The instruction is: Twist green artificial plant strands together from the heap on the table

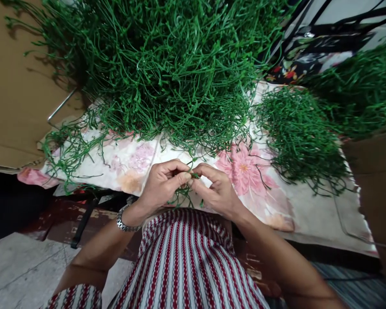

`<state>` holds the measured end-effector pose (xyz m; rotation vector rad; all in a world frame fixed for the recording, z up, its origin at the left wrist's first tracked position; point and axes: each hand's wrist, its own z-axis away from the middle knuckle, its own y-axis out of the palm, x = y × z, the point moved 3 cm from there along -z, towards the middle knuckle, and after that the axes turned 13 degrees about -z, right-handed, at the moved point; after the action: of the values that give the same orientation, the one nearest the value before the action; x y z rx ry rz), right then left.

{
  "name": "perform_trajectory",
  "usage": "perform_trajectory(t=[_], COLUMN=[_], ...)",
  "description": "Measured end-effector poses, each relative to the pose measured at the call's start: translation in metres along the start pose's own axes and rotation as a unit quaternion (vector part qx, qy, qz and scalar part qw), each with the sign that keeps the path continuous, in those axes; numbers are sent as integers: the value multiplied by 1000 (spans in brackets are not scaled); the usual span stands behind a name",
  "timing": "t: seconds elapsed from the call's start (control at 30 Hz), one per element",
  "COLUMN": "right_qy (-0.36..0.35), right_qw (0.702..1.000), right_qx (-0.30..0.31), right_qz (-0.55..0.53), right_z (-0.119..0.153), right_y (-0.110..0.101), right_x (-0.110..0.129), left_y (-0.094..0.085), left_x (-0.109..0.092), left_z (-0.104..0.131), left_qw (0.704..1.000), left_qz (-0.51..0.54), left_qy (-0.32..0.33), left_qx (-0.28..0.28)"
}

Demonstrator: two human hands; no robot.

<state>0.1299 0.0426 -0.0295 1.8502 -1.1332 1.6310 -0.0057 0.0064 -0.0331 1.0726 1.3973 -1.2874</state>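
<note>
My left hand [164, 182] and my right hand [214, 189] meet near the front edge of the cloth, thumbs and forefingers pinched together. Between them is a small green artificial plant stem [183, 198], its thin sprigs hanging below the fingers. The exact spot each fingertip grips is partly covered by the thumbs. Just beyond the hands rises a large heap of the same green stems [173, 73]. To the right lies a smaller pile of stems [304, 133], and a few loose stems [73, 150] are spread at the left.
A flower-printed cloth [141, 156] covers the work surface. Cardboard [13, 86] stands at the left, with a bent metal wire [62, 105] beside it. Another cardboard piece [373, 171] borders the right side. More green stems [369, 90] lie at the far right, near a black metal frame [350, 25].
</note>
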Motion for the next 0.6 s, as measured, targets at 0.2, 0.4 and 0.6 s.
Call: perform_trajectory(t=[0.2,0.4,0.6], right_qy=[-21,98,90], right_qw=[998,987,990], right_qx=[-53,23,92], right_qz=[-10,-126,-61], right_z=[0,0,5], right_y=[-3,-2,-2], right_x=[-3,-10,-7], left_y=[-4,-2,-5], left_x=[-6,-14,-8], left_z=[3,8,9], left_qw=[986,943,920], left_qz=[-161,-299,-348], left_qy=[42,141,151], left_qx=[-5,28,102])
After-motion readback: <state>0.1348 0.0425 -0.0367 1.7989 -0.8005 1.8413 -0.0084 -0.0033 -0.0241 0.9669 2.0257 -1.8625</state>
